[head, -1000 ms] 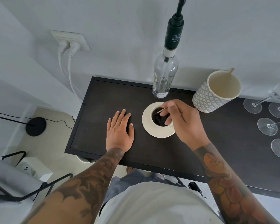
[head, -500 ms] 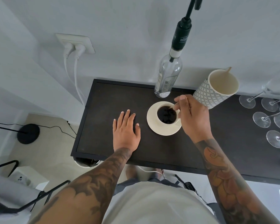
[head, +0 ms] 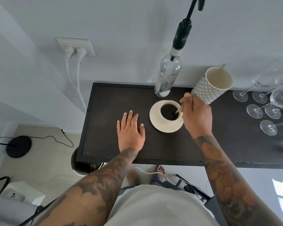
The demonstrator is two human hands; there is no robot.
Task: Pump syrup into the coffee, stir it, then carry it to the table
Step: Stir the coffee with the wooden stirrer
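A cream cup of black coffee [head: 169,111] stands on a cream saucer [head: 157,126] on the dark counter [head: 104,111]. My right hand [head: 196,116] is at the cup's right side and pinches a thin pale stirrer [head: 179,110] whose tip dips into the coffee. My left hand [head: 131,132] lies flat on the counter, left of the saucer and apart from it. Behind the cup stands the clear syrup bottle [head: 168,75] with its black pump [head: 183,33].
A patterned cream holder [head: 209,88] with one stick in it stands right of the bottle. Several wine glasses [head: 266,105] crowd the counter's right end. White plugs and cables [head: 75,62] hang on the wall at left. The counter's front edge runs just before my body.
My right hand has shifted from over the cup to its right side, still holding the stirrer in the coffee. The left hand stays flat. The camera has tilted slightly.
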